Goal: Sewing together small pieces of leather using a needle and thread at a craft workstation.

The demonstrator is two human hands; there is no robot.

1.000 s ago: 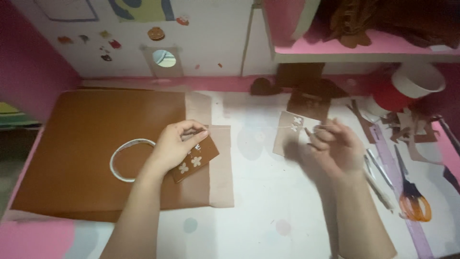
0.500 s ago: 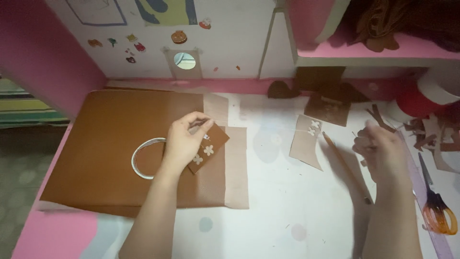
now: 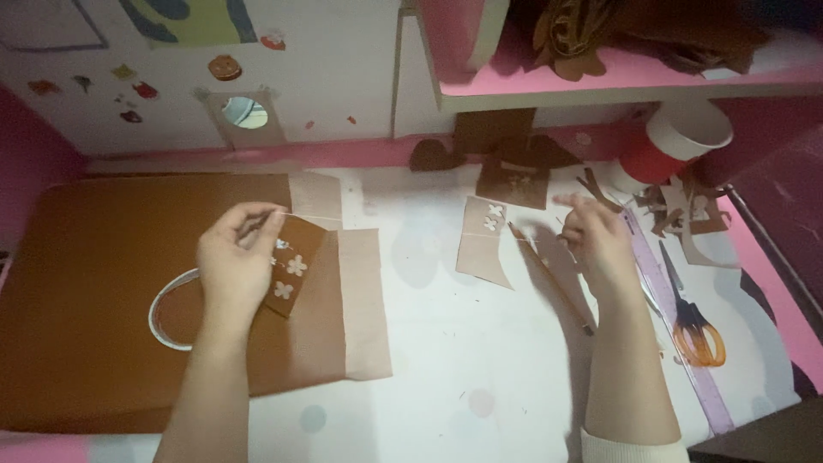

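Observation:
My left hand (image 3: 238,260) pinches the top edge of a small dark brown paper piece (image 3: 296,267) decorated with white flowers, holding it over a large brown paper sheet (image 3: 94,291). A white ring (image 3: 165,313) lies on that sheet just under my wrist. My right hand (image 3: 597,244) hovers over the white table to the right, fingers loosely curled, index finger pointing left; whether anything small sits between the fingers cannot be told. A light brown paper piece (image 3: 484,244) with white flowers lies left of it, and a thin pencil (image 3: 550,279) runs diagonally below it.
Orange-handled scissors (image 3: 693,317) and a purple ruler (image 3: 677,317) lie at the right. A red and white cup (image 3: 677,141) and brown paper scraps (image 3: 514,167) sit at the back. A pink shelf (image 3: 626,81) hangs over the table. A tan sheet (image 3: 364,300) borders the brown sheet.
My right hand moved right, away from the light brown flowered piece, then drew back a little toward it. The left hand keeps its hold on the dark brown piece. The camera view shifted.

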